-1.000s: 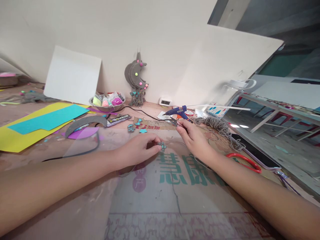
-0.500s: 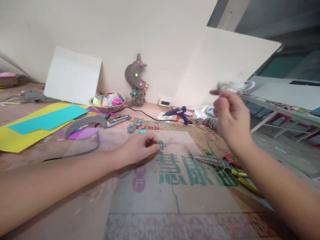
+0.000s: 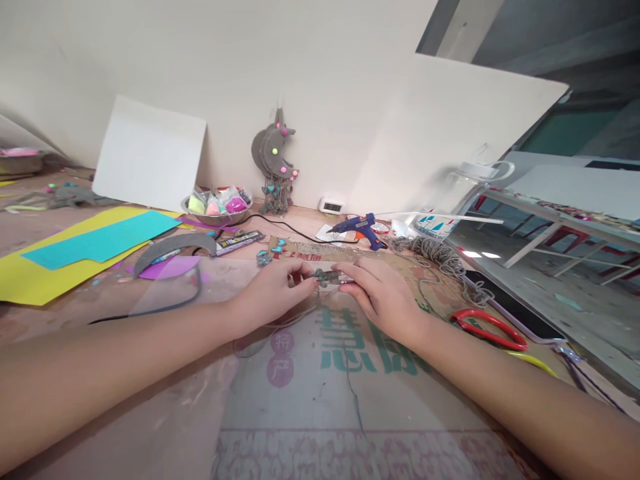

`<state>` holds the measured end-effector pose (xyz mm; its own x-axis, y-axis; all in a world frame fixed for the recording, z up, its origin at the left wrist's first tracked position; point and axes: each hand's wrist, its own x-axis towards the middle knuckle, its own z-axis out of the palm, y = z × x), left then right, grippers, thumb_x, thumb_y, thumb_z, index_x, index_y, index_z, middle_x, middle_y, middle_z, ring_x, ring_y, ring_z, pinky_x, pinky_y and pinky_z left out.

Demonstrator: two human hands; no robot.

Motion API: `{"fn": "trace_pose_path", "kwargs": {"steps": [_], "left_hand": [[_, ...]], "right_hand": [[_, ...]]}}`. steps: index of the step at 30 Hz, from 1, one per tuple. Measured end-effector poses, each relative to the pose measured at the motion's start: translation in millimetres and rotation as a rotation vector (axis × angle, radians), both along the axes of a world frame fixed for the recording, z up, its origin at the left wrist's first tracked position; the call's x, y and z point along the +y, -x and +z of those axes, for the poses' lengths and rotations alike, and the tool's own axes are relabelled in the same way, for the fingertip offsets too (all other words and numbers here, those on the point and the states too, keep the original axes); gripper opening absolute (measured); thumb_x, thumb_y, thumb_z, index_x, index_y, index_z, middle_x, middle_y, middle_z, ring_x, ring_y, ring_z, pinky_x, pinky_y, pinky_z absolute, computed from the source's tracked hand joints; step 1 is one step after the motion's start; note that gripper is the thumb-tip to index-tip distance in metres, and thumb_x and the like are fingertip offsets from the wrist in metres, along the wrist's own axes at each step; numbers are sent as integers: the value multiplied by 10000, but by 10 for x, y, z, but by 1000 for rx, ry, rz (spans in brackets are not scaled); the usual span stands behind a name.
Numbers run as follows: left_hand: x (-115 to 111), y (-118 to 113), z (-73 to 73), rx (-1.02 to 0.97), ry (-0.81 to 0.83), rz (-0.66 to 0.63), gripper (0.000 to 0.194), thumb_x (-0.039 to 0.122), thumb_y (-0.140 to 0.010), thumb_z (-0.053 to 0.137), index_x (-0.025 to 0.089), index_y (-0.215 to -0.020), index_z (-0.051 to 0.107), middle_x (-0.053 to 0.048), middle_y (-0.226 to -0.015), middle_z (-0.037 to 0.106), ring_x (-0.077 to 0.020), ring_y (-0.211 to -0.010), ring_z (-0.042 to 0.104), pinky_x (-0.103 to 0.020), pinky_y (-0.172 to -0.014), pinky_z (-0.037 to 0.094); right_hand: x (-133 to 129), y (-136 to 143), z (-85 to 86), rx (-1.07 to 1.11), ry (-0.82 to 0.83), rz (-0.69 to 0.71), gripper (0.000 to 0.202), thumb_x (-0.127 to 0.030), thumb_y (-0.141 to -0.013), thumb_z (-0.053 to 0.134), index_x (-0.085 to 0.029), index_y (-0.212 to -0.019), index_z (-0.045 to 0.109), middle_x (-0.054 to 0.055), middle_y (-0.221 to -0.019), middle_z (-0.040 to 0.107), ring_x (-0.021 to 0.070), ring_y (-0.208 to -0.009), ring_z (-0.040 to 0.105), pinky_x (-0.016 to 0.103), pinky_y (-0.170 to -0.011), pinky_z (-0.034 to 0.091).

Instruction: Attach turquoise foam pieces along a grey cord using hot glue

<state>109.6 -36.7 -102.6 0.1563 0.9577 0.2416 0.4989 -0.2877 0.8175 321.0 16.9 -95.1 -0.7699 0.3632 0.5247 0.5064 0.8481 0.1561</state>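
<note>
A small grey and teal piece (image 3: 321, 275) is pinched between the thumb and fingers of my left hand (image 3: 280, 290), just above the plastic-covered board. Close beside it on the right, my right hand (image 3: 383, 297) has its fingers closed on a small greyish item (image 3: 335, 277), too small to name, which reaches the piece. Thin grey cord (image 3: 295, 320) trails beneath my left hand and loops on the plastic. Behind my left hand lie more small teal and grey pieces (image 3: 264, 257).
A blue glue gun (image 3: 363, 230), a bowl of coloured clay packs (image 3: 215, 210) and a coil of grey cord (image 3: 435, 253) stand behind. Red-handled scissors (image 3: 493, 330), a phone (image 3: 520, 310) and a clear jug (image 3: 465, 193) are right. Yellow sheet (image 3: 50, 287) lies left.
My right hand has come down and left from its raised place near the jug to meet the piece. My left hand stays nearly where it was, still pinching it.
</note>
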Motion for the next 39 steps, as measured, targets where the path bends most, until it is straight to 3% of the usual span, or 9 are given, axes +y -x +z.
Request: {"fn": "trace_pose_path", "kwargs": {"steps": [15,39], "left_hand": [[-18,-11,5,27,1,2,173,333,-784,484,174,-728,520,30,-647,523,-110,-574,476,-218,-531,347],[-24,-15,3,14,27,5,176,333,-790,494,170,-740,537,40,-638,530,-98,-570,475,-211,-524,349]], "right_hand": [[1,19,-18,-48,-16,-55,332,-368,-917,394,-164,-1112,570,68,-790,574,197,-745,514,306,-666,382],[13,11,-19,-27,0,-11,285,-319,-921,403,-166,-1095,570,63,-782,581,190,-737,513,300,-665,381]]}}
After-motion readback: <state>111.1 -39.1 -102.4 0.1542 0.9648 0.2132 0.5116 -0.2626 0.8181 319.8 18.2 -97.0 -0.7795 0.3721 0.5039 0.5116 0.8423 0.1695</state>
